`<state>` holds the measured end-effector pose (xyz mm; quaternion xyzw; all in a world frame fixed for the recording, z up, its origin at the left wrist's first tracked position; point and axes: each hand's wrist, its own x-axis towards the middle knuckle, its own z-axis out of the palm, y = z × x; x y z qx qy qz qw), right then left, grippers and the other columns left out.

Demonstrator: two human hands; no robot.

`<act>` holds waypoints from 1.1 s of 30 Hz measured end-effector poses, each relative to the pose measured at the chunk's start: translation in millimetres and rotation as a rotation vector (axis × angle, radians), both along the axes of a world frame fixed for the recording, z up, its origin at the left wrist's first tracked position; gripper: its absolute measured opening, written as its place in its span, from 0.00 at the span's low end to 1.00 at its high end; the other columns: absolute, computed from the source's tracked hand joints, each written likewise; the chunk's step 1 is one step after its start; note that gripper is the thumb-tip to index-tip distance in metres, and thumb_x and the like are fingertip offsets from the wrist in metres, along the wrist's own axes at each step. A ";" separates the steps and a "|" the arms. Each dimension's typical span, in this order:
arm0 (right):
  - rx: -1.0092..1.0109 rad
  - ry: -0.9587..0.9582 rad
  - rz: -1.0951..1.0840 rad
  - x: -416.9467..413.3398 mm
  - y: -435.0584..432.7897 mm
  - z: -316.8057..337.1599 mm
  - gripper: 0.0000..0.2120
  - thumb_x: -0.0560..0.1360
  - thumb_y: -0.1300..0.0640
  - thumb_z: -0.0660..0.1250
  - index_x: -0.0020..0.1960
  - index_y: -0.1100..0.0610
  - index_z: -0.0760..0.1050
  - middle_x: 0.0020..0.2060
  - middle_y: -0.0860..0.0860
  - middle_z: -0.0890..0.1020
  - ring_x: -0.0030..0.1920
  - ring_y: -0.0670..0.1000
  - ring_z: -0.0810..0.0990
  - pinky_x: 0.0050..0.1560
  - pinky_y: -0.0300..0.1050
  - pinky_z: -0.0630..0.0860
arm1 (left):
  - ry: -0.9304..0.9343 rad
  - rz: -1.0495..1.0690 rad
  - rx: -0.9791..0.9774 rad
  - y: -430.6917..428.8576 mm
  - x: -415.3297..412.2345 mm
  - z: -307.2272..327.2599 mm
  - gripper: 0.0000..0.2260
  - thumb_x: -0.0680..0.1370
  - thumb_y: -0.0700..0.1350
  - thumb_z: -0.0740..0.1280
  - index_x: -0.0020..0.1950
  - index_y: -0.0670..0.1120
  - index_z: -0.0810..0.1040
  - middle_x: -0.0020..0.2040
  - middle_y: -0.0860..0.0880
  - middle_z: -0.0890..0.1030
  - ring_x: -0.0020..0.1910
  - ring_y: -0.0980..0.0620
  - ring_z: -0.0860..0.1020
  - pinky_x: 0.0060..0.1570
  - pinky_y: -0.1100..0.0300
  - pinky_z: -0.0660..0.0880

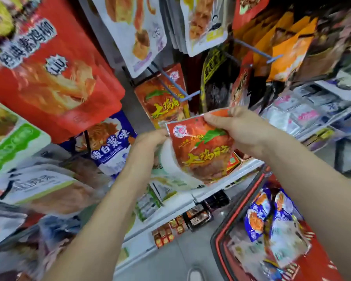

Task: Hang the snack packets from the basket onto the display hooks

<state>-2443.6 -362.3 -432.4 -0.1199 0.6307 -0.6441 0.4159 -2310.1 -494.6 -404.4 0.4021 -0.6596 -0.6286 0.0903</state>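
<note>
An orange-red snack packet [201, 151] with yellow characters is held up in front of the rack. My left hand [150, 140] pinches its upper left corner and my right hand [239, 132] grips its top right edge. Just above it a blue display hook [176, 86] sticks out, with a matching orange-red packet [164, 98] hanging on it. The red basket [231, 220] sits at the lower right, with several blue and white packets [272, 220] inside.
Hanging packets crowd the rack: a big red one [55, 78] at left, a blue-and-white one [109, 142], white ones above. Another blue hook [257, 50] juts out at the upper right. A white shelf edge [190, 199] with small boxes runs below.
</note>
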 end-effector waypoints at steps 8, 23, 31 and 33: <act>-0.148 0.044 0.042 2.8 -10.1 -7.3 0.08 0.67 0.54 0.71 0.43 0.57 0.83 0.36 0.55 0.85 0.34 0.52 0.84 0.41 0.48 0.83 | 0.042 -0.125 -0.239 -1.7 -6.1 -8.7 0.07 0.74 0.51 0.72 0.41 0.49 0.86 0.39 0.48 0.85 0.35 0.54 0.79 0.40 0.57 0.76; -0.167 0.293 -0.221 -1.3 -42.2 -1.9 0.05 0.76 0.61 0.69 0.49 0.59 0.83 0.42 0.57 0.85 0.38 0.46 0.79 0.42 0.40 0.76 | 0.193 -0.072 -0.624 -19.9 -39.8 1.7 0.12 0.73 0.47 0.74 0.34 0.63 0.80 0.30 0.63 0.80 0.29 0.63 0.75 0.33 0.58 0.74; -0.213 0.286 -0.196 6.3 -37.2 -0.8 0.05 0.75 0.60 0.69 0.47 0.55 0.84 0.40 0.54 0.86 0.41 0.49 0.82 0.48 0.47 0.78 | 0.308 -0.065 -0.712 -14.9 -31.9 2.9 0.08 0.72 0.44 0.75 0.37 0.57 0.83 0.36 0.60 0.83 0.37 0.59 0.81 0.40 0.55 0.80; -0.231 0.287 -0.208 8.4 -34.3 1.2 0.05 0.75 0.60 0.69 0.48 0.56 0.84 0.41 0.54 0.86 0.42 0.49 0.82 0.50 0.48 0.79 | 0.345 -0.061 -0.720 -13.9 -31.2 4.0 0.08 0.72 0.42 0.75 0.39 0.57 0.83 0.36 0.60 0.82 0.37 0.59 0.81 0.40 0.57 0.79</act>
